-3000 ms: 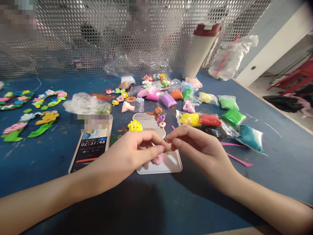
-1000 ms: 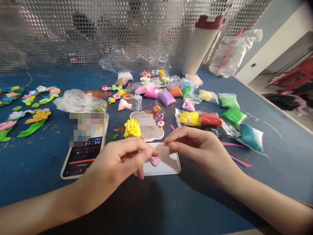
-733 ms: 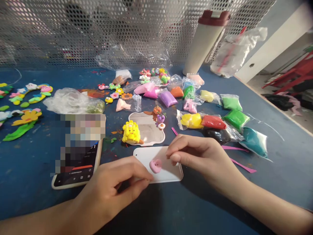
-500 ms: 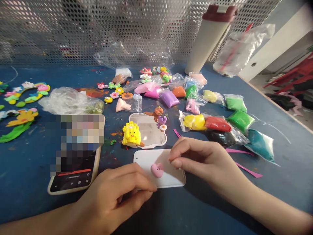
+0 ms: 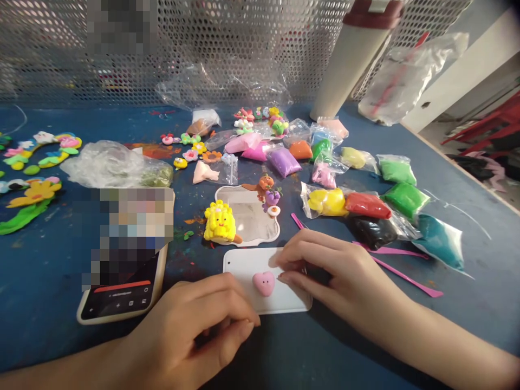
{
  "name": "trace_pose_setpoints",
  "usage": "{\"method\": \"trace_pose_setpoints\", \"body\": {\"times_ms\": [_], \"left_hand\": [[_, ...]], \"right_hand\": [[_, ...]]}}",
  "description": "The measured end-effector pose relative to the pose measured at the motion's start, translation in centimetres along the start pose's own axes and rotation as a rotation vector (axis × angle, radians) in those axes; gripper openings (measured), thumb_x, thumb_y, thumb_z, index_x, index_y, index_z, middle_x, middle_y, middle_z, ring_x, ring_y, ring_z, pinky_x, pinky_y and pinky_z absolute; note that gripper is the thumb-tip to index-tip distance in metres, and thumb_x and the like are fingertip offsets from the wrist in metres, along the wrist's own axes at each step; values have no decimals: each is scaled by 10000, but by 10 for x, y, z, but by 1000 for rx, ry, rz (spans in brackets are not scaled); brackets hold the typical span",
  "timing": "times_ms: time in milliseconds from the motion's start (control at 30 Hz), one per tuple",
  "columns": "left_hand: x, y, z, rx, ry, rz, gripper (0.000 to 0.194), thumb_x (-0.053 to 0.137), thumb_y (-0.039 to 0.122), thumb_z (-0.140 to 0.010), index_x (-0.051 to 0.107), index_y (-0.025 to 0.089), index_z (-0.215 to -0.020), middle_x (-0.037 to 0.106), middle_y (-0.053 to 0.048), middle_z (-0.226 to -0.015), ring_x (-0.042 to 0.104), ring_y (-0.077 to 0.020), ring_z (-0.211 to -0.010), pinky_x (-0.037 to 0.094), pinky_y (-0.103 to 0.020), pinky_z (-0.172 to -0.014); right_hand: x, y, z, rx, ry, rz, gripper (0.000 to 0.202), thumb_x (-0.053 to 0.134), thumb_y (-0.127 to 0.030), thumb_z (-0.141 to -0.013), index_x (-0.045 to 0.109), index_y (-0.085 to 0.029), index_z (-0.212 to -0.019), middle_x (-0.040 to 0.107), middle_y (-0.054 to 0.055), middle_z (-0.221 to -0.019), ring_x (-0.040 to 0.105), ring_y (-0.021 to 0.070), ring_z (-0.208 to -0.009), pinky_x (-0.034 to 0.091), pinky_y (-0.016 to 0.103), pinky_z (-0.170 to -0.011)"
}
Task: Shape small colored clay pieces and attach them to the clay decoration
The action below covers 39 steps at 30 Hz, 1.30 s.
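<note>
A pink clay heart with two small dark eyes lies on a white board. My left hand rests at the board's lower left, its thumb and fingertips pressed together; anything between them is hidden. Over the board's right part is my right hand, its thumb and index finger slightly apart with nothing seen between them. Behind the board lies a wavy-edged mirror, which bears a yellow clay figure on its left and small orange, purple and white pieces on its right.
A phone lies at the left. Several bags of coloured clay, such as the red one, spread behind my right hand. Pink tools lie right of it. A tall bottle and a plastic bag stand at the back.
My right thumb and index finger have parted slightly and moved a little down. The heart's face now shows both eyes clearly, with its top edge rounded. The view has shifted slightly.
</note>
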State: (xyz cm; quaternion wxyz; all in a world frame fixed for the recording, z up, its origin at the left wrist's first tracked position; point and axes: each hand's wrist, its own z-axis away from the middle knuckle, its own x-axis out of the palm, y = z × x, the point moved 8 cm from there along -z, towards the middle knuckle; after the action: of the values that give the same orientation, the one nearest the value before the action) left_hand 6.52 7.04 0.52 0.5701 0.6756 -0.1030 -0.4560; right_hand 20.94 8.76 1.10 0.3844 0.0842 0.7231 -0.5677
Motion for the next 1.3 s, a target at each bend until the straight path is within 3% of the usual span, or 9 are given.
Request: {"method": "trace_pose_setpoints", "body": {"times_ms": [167, 333, 433, 600, 700, 833, 933, 1167, 1300], "left_hand": [[1, -2, 0, 15, 7, -20, 150, 530, 144, -891, 647, 233, -918, 686, -10, -887, 639, -146, -793, 511, -211, -719], [2, -3, 3, 72, 23, -44, 173, 503, 122, -903, 624, 235, -955, 674, -4, -919, 632, -140, -834, 509, -215, -759], [1, -2, 3, 75, 33, -72, 168, 500, 127, -905, 618, 236, -952, 668, 3, -918, 626, -131, -819, 504, -201, -724], [2, -1, 1, 47, 30, -99, 139, 499, 158, -914, 620, 226, -928, 658, 7, -882, 609, -119, -762, 488, -189, -673], [2, -3, 0, 50, 38, -100, 135, 493, 165, -920, 617, 220, -923, 652, 4, -883, 603, -125, -785, 483, -201, -702], [3, -4, 1, 58, 39, -93, 153, 475, 172, -930, 617, 208, -884, 648, -3, -875, 595, -128, -784, 469, -206, -695], [1, -1, 1, 63, 45, -97, 170, 465, 187, -937, 618, 199, -863, 645, -6, -857, 583, -125, -751, 450, -204, -655], [-1, 3, 1, 36, 66, -92, 209, 448, 206, -951, 623, 194, -837, 625, 13, -825, 573, -106, -748, 426, -197, -686], [0, -1, 0, -21, 70, -95, 222, 457, 232, -949, 623, 198, -806, 608, 28, -790, 556, -90, -680, 412, -193, -644]], "right_hand": [[-17, -1, -2, -26, 75, 141, 113, 570, -151, -885, 632, -223, -947, 667, 44, -927, 639, 164, -826, 505, 255, -698], [-70, -6, 4, -32, 314, 662, 148, 461, -182, -908, 608, -186, -912, 697, 88, -858, 647, 217, -699, 464, 310, -576], [-87, 8, 10, 132, 208, 774, 122, 527, -208, -866, 593, -207, -763, 662, 40, -665, 543, 164, -467, 360, 283, -444], [-55, 22, 15, 197, -60, 746, 123, 534, -179, -861, 589, -202, -754, 638, 27, -707, 584, 158, -553, 419, 272, -503], [-24, 15, 9, 68, -121, 1036, 190, 501, -1, -761, 619, -142, -808, 654, 114, -814, 615, 226, -713, 478, 335, -650], [-7, 16, 2, 33, -162, 1289, 307, 448, 97, -650, 626, -123, -768, 633, 136, -768, 591, 245, -685, 478, 354, -667], [-10, 20, -1, 80, -157, 1139, 281, 469, 91, -618, 585, -158, -678, 624, 117, -741, 583, 237, -674, 455, 330, -619], [-33, 22, 0, 187, 1, 853, 157, 470, -68, -790, 500, -187, -693, 578, 20, -618, 532, 136, -526, 399, 248, -505], [-42, 26, 10, 254, 37, 409, 84, 492, -160, -812, 495, -206, -742, 574, -10, -667, 512, 123, -572, 407, 235, -527]]}}
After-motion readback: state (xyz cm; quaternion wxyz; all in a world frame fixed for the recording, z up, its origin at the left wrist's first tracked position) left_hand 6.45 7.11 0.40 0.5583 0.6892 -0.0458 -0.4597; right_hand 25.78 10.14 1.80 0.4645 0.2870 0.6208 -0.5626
